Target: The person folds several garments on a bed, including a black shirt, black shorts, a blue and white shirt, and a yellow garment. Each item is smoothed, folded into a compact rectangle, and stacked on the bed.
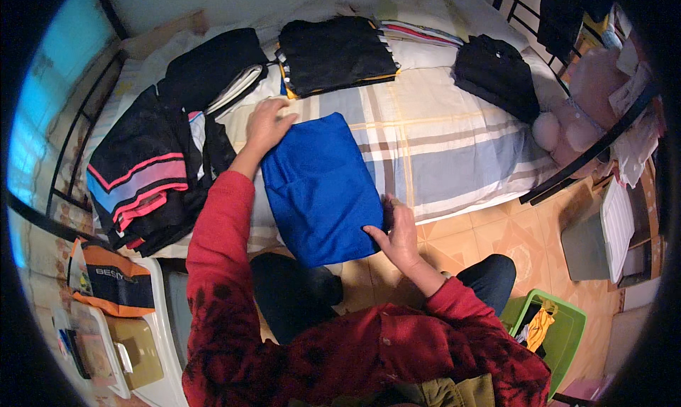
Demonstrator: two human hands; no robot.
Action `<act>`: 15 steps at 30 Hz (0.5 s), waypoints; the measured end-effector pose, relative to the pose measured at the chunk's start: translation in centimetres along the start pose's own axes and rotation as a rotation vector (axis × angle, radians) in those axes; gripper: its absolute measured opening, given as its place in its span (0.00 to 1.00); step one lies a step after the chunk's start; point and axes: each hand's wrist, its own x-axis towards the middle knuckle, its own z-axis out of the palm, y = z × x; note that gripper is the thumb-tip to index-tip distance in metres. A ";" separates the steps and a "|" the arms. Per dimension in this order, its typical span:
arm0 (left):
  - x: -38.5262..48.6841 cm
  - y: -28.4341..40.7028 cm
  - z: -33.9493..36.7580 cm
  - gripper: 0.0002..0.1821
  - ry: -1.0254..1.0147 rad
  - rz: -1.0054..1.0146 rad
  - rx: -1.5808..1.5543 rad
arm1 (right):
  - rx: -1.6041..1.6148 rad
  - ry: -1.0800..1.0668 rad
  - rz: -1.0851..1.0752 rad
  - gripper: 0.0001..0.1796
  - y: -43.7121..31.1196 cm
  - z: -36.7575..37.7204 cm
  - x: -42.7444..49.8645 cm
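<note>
A folded blue garment [325, 189] lies before me at the near edge of the bed, its lower end reaching out over my knees. Its surface is mostly smooth, with a few creases at the left. My left hand [268, 124] is at its upper left corner, fingers apart and slightly blurred; whether it presses on the cloth is hard to tell. At the lower right edge, my right hand [398, 237] pinches the blue fabric, thumb on top and fingers partly hidden behind the edge.
Dark folded clothes [335, 53] lie at the back of the plaid-covered bed [452, 157], with another black folded garment [495, 74] rightward. Black and pink clothing [143, 178] is heaped left. A green bin [572, 327] holding clothes stands on the tiled floor, beneath a bed rail [590, 146].
</note>
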 end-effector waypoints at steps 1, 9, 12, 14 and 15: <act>1.2 1.4 0.4 0.23 -0.072 0.114 -0.064 | 0.086 -0.094 0.207 0.36 0.7 0.1 0.1; 9.0 7.4 6.5 0.32 -1.033 0.370 -0.016 | 0.167 -0.138 0.324 0.28 3.0 2.2 -1.0; 9.6 6.1 7.2 0.28 -1.185 0.312 -0.071 | 0.159 -0.198 0.378 0.27 3.5 2.5 -1.0; 9.7 5.6 7.2 0.27 -1.200 0.255 0.048 | 0.364 -0.245 0.375 0.24 3.9 2.5 -0.8; 9.8 5.4 6.9 0.27 -1.205 0.220 0.121 | 0.467 -0.292 0.423 0.22 4.0 2.4 -0.5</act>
